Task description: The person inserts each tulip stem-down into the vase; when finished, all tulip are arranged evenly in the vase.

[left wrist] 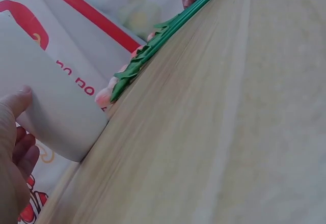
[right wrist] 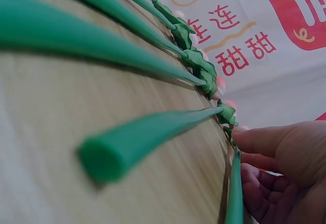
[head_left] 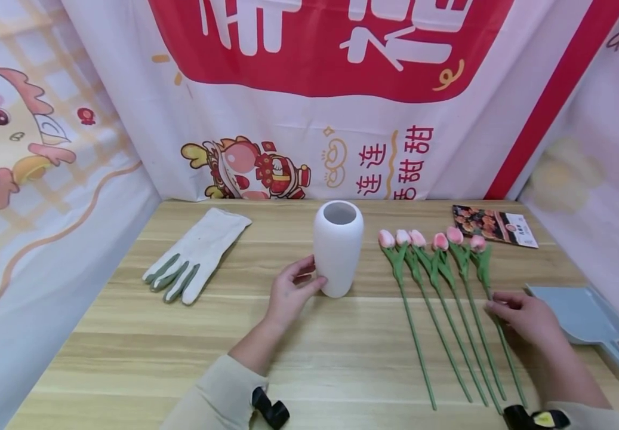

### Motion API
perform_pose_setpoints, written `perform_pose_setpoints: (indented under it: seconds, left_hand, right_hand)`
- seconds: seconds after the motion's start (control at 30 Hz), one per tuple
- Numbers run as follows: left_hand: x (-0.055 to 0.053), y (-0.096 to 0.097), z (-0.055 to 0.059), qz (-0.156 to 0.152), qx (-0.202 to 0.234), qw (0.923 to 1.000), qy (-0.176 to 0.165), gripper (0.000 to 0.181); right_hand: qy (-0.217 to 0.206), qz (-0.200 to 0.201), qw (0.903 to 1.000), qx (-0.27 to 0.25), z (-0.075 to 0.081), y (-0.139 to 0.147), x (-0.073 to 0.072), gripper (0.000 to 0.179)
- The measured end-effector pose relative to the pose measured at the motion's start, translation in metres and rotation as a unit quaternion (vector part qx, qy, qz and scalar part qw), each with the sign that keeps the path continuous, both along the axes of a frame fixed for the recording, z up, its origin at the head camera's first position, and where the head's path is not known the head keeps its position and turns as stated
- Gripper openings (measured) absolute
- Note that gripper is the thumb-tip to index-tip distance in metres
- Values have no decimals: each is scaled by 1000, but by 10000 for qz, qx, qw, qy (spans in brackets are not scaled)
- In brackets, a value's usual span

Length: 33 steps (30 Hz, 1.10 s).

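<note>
- A plain white vase (head_left: 338, 257) stands upright near the middle of a pale wood-grain tabletop (head_left: 180, 358), its smooth, unpatterned sides swelling toward rounded shoulders and narrowing at the base. The round mouth opens on a grey, shaded inside.
- The person's left hand (head_left: 293, 292) steadies the vase low on one side, thumb against the white wall and the other fingers curled round toward the back.
- Six pink tulips (head_left: 440, 241) lie in a row to the right of the vase, heads toward the rear, long stems toward the person. The blooms are closed and pale pink, the leaves green and ruffled just beneath them; the stems are slim, smooth and green, one showing a blunt, round end up close in the right wrist view.
- The right hand (head_left: 526, 316) pinches the stem of the rightmost tulip (head_left: 483, 266) just below its leaves, thumb and forefinger together on it.
- At far left lies a white glove (head_left: 199, 254) with grey-green patches; a flower-printed packet (head_left: 494, 226) rests behind the blooms, and a blue-grey dustpan (head_left: 583, 313) sits beside the right hand.
</note>
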<state>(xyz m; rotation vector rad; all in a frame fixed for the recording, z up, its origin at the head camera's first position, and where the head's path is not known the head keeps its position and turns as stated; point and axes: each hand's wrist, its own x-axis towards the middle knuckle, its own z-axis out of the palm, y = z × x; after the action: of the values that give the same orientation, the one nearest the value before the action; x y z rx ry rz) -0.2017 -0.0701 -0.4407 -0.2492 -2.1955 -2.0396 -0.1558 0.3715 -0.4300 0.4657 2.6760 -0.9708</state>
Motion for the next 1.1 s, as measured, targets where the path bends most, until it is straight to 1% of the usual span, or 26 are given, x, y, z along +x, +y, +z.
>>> perform_pose_setpoints:
  seconds: [0.1,0.2,0.3,0.43,0.6,0.73,0.83,0.87,0.93,1.0,1.03,1.1]
  left_hand:
    - [0,1,0,1,-6,10000,48,48]
    - [0,2,-1,16,-14,10000,83,47]
    - [1,2,0,40,-41,10000,64,47]
    - [1,2,1,47,-81,9999,43,48]
    - [2,2,1,44,-84,9999,33,47]
    - [3,2,1,49,-114,9999,15,47]
    - [3,2,2,55,-127,9999,-17,48]
    - [2,2,2,56,-124,9999,-34,48]
    - [3,2,2,53,-143,9999,-18,48]
    - [3,2,2,52,-166,9998,2,48]
    - [3,2,3,51,-173,9998,12,48]
    - [3,1,3,48,-176,9998,20,48]
  right_hand:
    - [6,67,9999,98,-1,1,-1,85]
    - [-2,129,9998,170,-2,2,-3,82]
    - [-2,76,9998,161,-2,1,-3,77]
    - [20,-133,9999,-4,-2,0,-2,72]
    - [33,-466,9984,-328,-1,-1,-2,70]
    - [268,-565,9970,-452,2,1,0,69]
    - [493,-601,9945,-700,6,3,2,71]
    - [556,-640,9927,-861,7,3,2,71]
    - [653,-816,9867,-1244,10,1,3,70]
    - [808,-1064,9736,-1848,12,-1,4,56]
    - [913,-1194,9623,-2265,13,-2,4,45]
    - [1137,-1419,9338,-3080,16,-7,5,23]
